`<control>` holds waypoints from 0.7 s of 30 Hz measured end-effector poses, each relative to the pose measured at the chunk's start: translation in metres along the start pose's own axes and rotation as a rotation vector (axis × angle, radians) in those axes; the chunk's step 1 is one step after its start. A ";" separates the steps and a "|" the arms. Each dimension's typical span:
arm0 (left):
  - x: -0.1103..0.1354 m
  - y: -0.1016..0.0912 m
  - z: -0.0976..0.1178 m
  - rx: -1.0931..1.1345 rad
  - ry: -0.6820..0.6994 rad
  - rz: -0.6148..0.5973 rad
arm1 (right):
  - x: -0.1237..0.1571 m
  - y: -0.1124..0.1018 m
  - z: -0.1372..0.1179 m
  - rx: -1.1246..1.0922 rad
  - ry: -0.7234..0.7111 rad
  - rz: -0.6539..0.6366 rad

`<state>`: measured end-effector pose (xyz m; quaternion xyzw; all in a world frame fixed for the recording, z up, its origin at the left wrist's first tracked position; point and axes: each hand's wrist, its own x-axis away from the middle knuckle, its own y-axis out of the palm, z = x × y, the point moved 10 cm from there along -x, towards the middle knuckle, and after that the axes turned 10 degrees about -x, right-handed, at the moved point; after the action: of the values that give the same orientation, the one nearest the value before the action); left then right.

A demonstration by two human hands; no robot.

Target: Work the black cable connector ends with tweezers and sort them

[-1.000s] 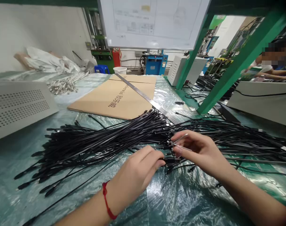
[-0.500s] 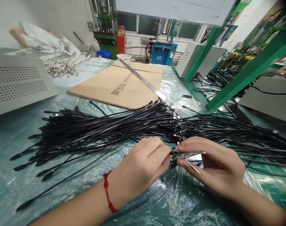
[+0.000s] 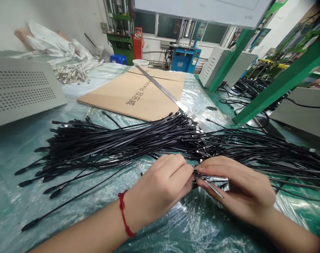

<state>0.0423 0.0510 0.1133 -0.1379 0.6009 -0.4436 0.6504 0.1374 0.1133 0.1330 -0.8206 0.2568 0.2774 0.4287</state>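
Pinching a thin metal tool (image 3: 215, 189) in the right hand (image 3: 244, 189), with barely any gap at the tips, and gripping a black cable end (image 3: 197, 175) in the curled-up left hand (image 3: 164, 182), mostly hidden tbh. Can't tell if touching. Doing this just in front of a big pile of black cables (image 3: 117, 142) on the plastic-covered table (image 3: 194, 228), near more loose cables (image 3: 255, 147) off to the right. Also seeing a steel ruler (image 3: 161, 88) across flat cardboard (image 3: 109, 96).
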 end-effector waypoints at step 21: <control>-0.001 -0.006 -0.003 -0.002 0.013 0.055 | 0.017 0.008 0.069 -0.355 0.621 0.035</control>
<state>0.0372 0.0495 0.1175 -0.1191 0.6093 -0.4261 0.6581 0.1283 0.1641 0.0842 -0.9229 0.3366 0.0622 0.1762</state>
